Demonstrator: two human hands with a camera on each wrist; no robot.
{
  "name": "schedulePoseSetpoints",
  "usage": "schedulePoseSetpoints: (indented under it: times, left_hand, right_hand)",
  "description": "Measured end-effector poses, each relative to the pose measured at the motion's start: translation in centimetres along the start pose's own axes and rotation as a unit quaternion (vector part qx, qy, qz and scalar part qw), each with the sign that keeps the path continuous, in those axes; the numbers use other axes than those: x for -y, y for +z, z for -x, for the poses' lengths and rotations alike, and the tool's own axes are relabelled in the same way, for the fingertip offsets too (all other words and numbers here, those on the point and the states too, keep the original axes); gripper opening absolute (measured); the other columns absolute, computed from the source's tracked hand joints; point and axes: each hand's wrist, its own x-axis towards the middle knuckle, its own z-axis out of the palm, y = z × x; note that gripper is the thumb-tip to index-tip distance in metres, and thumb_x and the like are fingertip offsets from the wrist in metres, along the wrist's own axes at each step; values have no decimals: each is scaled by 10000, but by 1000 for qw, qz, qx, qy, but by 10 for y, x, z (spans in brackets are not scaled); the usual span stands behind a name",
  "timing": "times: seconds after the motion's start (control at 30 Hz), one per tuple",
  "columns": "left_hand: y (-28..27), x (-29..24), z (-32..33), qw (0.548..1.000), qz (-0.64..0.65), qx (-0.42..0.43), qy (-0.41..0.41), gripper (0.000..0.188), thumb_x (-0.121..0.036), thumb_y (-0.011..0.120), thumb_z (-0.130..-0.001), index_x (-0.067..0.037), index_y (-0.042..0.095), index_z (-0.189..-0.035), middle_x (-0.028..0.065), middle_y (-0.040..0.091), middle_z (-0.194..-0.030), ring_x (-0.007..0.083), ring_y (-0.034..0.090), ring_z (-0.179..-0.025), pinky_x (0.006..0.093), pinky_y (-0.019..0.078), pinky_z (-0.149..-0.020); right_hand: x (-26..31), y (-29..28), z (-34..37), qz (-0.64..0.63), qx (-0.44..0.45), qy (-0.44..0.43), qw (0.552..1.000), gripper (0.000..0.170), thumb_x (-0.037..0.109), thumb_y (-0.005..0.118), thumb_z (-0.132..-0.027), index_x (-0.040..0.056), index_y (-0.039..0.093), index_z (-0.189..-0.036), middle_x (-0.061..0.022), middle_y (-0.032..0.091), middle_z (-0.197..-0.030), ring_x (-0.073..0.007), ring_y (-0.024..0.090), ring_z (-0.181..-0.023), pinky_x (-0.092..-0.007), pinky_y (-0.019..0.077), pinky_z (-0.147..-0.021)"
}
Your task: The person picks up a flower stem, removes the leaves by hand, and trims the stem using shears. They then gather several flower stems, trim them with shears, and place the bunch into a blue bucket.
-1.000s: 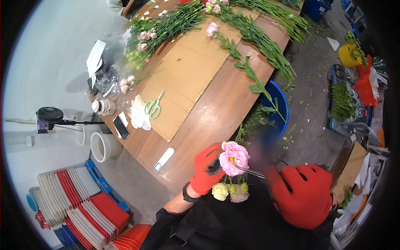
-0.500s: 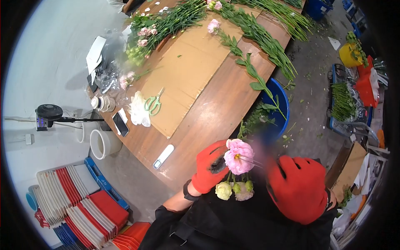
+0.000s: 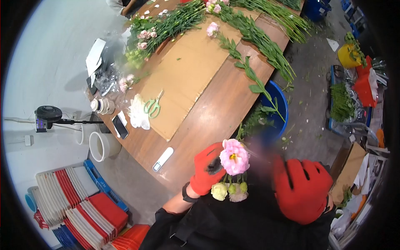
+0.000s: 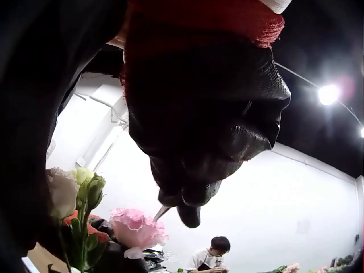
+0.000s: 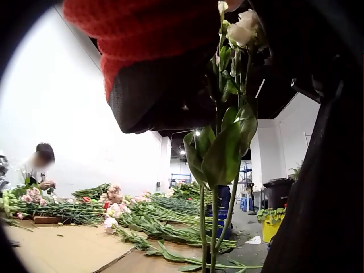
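In a red glove with a blackened palm, my left hand (image 3: 205, 171) holds the lisianthus stem (image 3: 230, 178) just behind a pink lisianthus bloom (image 3: 235, 157). Paler blooms (image 3: 219, 191) and green buds (image 3: 232, 189) hang below it, toward my body. Upright stems with broad leaves (image 5: 223, 156) cross the right wrist view. Opposite, my right hand (image 3: 304, 189), also red-gloved, is curled around slim metal tweezers (image 4: 162, 212). Their tip shows close to the pink petals in the left wrist view, but is blurred in the head view.
Green-handled scissors (image 3: 153, 106) lie on a cardboard sheet (image 3: 183, 75) on the wooden table (image 3: 216, 108). Nearby are a phone (image 3: 120, 126) and a white handheld device (image 3: 163, 159). Cut stems (image 3: 262, 41) cover the far side. A blue bucket (image 3: 284, 100) stands beyond the table edge.
The tweezers have drawn back from the bloom's centre along with my right hand. The bloom shifted slightly right, then returned left; my left hand keeps its hold.
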Motion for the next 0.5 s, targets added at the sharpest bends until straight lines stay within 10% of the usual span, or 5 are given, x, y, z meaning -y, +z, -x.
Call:
schedulePoseSetpoints:
  times: [0.5]
  left_hand:
    - [1, -56, -5, 972, -156, 20, 175, 513, 15, 774, -673, 5, 666, -1174, 187, 666, -1191, 361, 683, -1012, 384, 550, -859]
  right_hand:
    - [-4, -27, 8, -34, 28, 13, 999, 320, 140, 691, -634, 68, 725, -944, -28, 530, -754, -178, 507, -601, -332, 400, -516]
